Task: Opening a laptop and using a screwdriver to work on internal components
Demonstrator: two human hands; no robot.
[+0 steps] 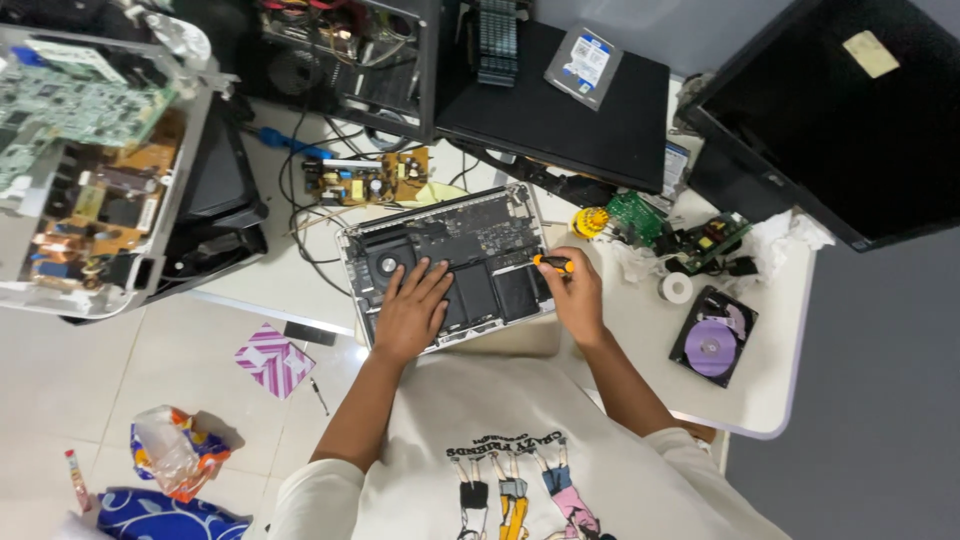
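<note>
An opened laptop (445,265), its bottom cover off and its dark insides showing, lies near the front edge of the white desk (640,350), just in front of the person. The left hand (410,305) rests flat on the laptop's black battery area, fingers spread wide and holding nothing, beside the round fan at the laptop's left end. The right hand (572,292) is curled around a small screwdriver (552,263) with an orange and black handle, at the laptop's right edge; where its tip sits I cannot tell. Behind the laptop, toward the back of the desk, lies a brown circuit board (365,182) with cables around it. To the right of the hand are a yellow round part (590,221), a green circuit board (637,215) and a roll of white tape (677,288). Near the desk's right front corner sits an opened hard drive (713,336) with a shiny platter. A closed black laptop (560,110) lies at the back edge.
</note>
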